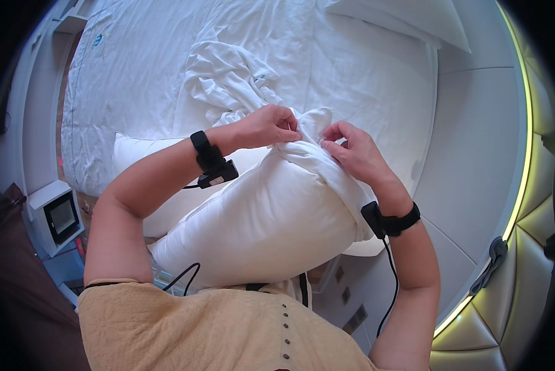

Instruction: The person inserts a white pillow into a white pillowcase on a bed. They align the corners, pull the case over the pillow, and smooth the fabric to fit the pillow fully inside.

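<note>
A plump white pillow (pixel 263 222) stands tilted against my body at the bed's edge. White fabric, apparently a pillowcase (pixel 300 150), is gathered around its upper right end. My left hand (pixel 270 124) pinches this fabric between thumb and fingers at the pillow's top. Just to the right, my right hand (pixel 354 150) has its thumb and fingers on another fold of the same fabric. Beyond my left hand lies a crumpled heap of white cloth (pixel 231 74); whether it is one piece with the pillowcase, I cannot tell. Another white pillow (pixel 143 147) lies partly hidden behind my left forearm.
A bed with a white sheet (pixel 129 83) spreads ahead, with another pillow (pixel 407 18) at its far right. Along the right runs a padded headboard wall (pixel 514 297) with a lit strip. A white cabinet (pixel 50 197) and brown curtain (pixel 22 287) stand left. Black cables hang from my wrist-strapped devices.
</note>
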`<action>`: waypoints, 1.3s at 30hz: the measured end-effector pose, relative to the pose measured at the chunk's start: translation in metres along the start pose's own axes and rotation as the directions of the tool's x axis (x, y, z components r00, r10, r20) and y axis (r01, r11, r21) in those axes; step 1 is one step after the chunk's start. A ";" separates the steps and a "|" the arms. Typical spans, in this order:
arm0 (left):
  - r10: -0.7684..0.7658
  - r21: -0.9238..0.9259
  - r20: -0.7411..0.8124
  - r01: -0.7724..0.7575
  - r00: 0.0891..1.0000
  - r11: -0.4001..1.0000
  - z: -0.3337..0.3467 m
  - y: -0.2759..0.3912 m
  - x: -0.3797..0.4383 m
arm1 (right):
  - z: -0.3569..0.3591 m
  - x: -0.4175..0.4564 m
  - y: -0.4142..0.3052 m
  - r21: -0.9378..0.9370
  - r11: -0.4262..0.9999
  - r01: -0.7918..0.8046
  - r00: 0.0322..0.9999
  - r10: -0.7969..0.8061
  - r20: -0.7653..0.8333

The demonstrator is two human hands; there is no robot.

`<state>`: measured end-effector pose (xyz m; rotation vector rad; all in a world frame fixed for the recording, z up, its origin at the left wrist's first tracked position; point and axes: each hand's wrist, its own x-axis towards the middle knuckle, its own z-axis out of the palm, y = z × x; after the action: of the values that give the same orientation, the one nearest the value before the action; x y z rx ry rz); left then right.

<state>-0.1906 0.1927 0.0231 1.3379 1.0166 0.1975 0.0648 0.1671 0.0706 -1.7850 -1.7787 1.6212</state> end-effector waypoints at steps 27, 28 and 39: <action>0.330 0.339 0.127 -0.354 0.935 0.872 -0.010 0.014 -0.006 | 0.024 0.038 0.037 0.185 0.982 0.023 0.998 -0.013 -0.057; 0.304 0.306 0.111 -0.324 0.946 0.895 -0.010 0.017 -0.003 | 0.028 0.039 0.042 0.218 0.975 0.037 0.995 -0.015 -0.102; 0.131 0.152 0.137 -0.151 0.982 0.977 -0.008 0.010 0.021 | 0.023 0.040 0.046 0.254 0.967 -0.002 0.972 0.062 -0.226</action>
<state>-0.1797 0.2144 0.0223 1.5528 0.8455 0.1375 0.0652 0.1720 0.0058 -1.8056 -1.3819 1.4996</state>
